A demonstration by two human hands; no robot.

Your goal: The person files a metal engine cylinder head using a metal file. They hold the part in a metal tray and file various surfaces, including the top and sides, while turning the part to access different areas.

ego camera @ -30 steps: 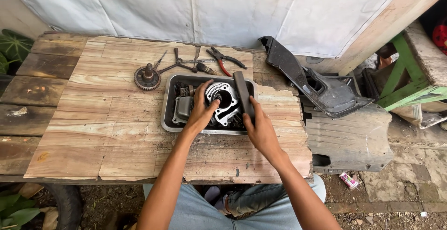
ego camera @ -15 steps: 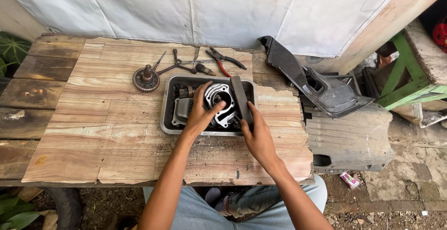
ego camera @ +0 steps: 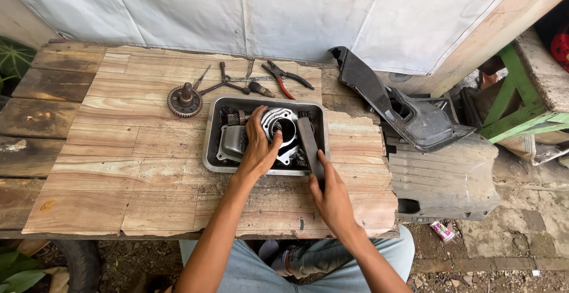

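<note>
Both hands are working at a metal tray [ego camera: 208, 150] sitting on a wooden table [ego camera: 118, 168]. Left hand [ego camera: 259, 147] is reaching forward, forearm extended up from the lower edge of the view, palm down, fingers curled over a silver engine cylinder [ego camera: 283, 128] lying inside the tray; the thumb is resting on the cylinder's rim beside its round bore. Right hand [ego camera: 332, 195] is lying lower, at the tray's near right corner, wrist bent slightly inward, fingers closing around the lower end of a dark flat bar [ego camera: 309, 145] that is running up across the right part of the tray. Other grey engine parts are lying in the tray left of the cylinder, partly hidden under the left hand.

Behind the tray, a toothed gear [ego camera: 184, 99] is standing on the boards, and red-handled pliers [ego camera: 287, 78] are lying near the far edge among smaller tools. A black plastic panel [ego camera: 403, 112] is leaning off the table's right side.
</note>
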